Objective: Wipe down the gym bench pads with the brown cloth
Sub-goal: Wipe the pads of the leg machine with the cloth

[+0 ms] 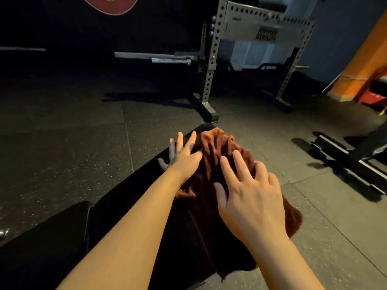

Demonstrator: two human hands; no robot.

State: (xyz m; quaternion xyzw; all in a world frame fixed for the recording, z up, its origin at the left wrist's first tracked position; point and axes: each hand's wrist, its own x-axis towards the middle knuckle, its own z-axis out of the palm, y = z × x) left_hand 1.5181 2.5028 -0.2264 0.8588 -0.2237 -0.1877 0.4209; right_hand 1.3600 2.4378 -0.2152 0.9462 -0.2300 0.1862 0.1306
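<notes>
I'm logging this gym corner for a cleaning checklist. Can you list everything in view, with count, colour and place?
bench pad: one, black, running from lower left to centre
second pad: one, black, lower left
brown cloth: one, bunched on the pad's far end, spilling over its right edge
rack: one, grey perforated steel, top centre
barbell: one, chrome, left of the rack
pillar: one, orange, far right
floor: dark speckled tiles
left hand: fingers spread, at the cloth's left edge
right hand: fingers spread, on the cloth
</notes>
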